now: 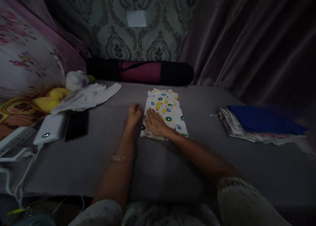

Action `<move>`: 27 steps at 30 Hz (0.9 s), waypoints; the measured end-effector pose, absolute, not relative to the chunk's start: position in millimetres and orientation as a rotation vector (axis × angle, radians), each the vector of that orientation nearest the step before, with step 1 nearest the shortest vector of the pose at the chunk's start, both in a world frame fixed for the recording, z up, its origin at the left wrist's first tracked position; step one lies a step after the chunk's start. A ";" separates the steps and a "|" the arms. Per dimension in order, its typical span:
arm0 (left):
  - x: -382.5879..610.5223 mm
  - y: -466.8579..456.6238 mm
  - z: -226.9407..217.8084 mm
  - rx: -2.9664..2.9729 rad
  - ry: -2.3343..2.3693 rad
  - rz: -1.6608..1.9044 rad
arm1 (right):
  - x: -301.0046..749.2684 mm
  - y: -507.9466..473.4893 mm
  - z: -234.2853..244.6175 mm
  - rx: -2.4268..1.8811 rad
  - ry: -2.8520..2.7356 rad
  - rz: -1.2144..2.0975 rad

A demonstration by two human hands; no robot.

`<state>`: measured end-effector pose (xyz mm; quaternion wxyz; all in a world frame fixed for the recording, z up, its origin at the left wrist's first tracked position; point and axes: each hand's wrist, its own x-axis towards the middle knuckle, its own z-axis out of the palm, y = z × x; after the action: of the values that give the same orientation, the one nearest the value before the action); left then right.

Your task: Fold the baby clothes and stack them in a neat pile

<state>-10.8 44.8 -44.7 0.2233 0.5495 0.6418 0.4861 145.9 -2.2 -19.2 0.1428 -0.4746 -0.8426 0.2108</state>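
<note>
A folded white cloth with coloured prints (pixel 170 104) lies on the grey bed surface (pixel 103 153) in the middle. My right hand (pixel 155 122) lies flat on its near left part, fingers stretched out. My left hand (pixel 134 114) rests just beside the cloth's left edge, fingers curled under at the cloth's border; whether it grips the edge is hidden.
A stack of folded cloths with a blue one on top (pixel 259 122) sits at the right. A white garment (pixel 86 96), a black phone (pixel 77 124), a white power bank (pixel 50 129) and soft toys (pixel 53 97) lie at the left. A dark rolled bag (pixel 140 71) runs along the wall.
</note>
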 end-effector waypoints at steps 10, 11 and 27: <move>35.3 25.8 -51.6 2.088 1.621 0.885 | 244.0 43.3 -26.5 -1.828 -2.314 0.243; 38.2 23.7 -51.8 2.160 1.617 0.796 | 246.3 46.8 -28.8 -1.822 -2.332 0.219; 45.6 19.3 -50.9 2.307 1.678 0.245 | 264.8 46.0 -36.4 -1.583 -2.173 0.488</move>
<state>45.6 19.3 -50.9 0.1388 0.7979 0.5805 0.0849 264.8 46.0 -36.4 0.2031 -0.5674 -0.7787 0.1747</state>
